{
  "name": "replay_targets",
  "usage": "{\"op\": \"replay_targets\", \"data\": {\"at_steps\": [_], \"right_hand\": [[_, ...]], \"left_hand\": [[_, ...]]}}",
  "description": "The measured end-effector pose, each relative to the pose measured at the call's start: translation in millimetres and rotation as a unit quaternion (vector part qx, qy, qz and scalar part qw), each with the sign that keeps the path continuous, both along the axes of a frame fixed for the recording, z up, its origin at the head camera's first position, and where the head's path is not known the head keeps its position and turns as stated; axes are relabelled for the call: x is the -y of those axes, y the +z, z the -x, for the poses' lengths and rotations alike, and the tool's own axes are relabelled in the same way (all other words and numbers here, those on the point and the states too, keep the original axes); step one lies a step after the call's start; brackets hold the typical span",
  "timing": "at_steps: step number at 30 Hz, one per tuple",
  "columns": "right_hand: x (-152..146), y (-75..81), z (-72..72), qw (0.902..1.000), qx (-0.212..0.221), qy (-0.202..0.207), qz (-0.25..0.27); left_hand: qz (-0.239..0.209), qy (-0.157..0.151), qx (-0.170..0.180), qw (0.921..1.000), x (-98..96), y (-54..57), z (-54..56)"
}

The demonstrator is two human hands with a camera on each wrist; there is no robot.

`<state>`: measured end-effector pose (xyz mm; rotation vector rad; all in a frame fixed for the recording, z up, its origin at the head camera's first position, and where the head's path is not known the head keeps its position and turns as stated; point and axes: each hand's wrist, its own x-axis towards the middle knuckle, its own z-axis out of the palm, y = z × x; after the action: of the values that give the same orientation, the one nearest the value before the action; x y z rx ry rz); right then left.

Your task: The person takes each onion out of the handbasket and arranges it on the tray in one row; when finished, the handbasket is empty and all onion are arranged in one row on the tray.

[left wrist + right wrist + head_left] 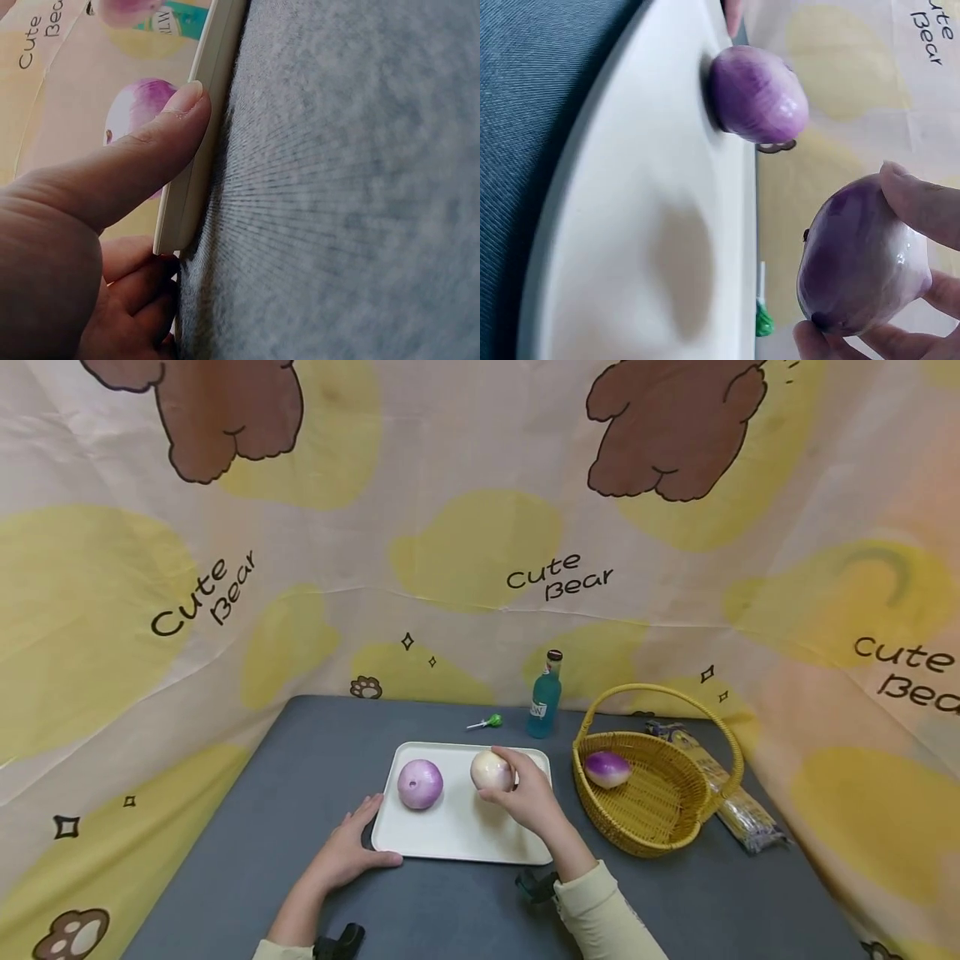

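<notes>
My right hand (531,789) pinches a purple-and-white onion (862,259) between thumb and fingertips. In the right wrist view this onion is lifted off the white tray (450,839), with its shadow falling on the tray. A second purple onion (420,784) sits on the tray's left half. At the near left corner my left hand (347,850) spans the tray, fingers spread along the left side. Its thumb (169,127) lies straight against the near rim in the left wrist view.
A yellow wicker basket (645,839) with a tall handle stands right of the tray, holding another onion (607,769). Behind it lies a clear-wrapped packet (742,814). A blue bottle (544,702) and a green lollipop (491,721) are behind the tray.
</notes>
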<state>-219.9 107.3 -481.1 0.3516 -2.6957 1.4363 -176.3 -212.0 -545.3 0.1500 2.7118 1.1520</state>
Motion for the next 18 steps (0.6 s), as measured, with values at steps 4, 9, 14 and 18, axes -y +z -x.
{"op": "replay_targets", "data": {"at_steps": [4, 9, 14, 18], "right_hand": [[6, -10.9, 6.2, 0.9999, 0.013, 0.004, -0.008], [16, -19.9, 12.5, 0.999, 0.04, 0.021, 0.002], [25, -28.3, 18.6, 0.9981, 0.053, 0.029, -0.002], [27, -33.3, 20.9, 0.9983, 0.047, 0.029, -0.02]], "left_hand": [[-0.005, 0.002, -0.002, 1.0, 0.8, -1.2, 0.2], [-0.009, 0.003, -0.006, 0.9999, 1.4, -0.9, -0.5], [-0.005, 0.003, -0.006, 1.0, 2.8, -2.0, 0.5], [-0.004, 0.0, -0.004, 1.0, 1.7, -3.3, 2.2]]}}
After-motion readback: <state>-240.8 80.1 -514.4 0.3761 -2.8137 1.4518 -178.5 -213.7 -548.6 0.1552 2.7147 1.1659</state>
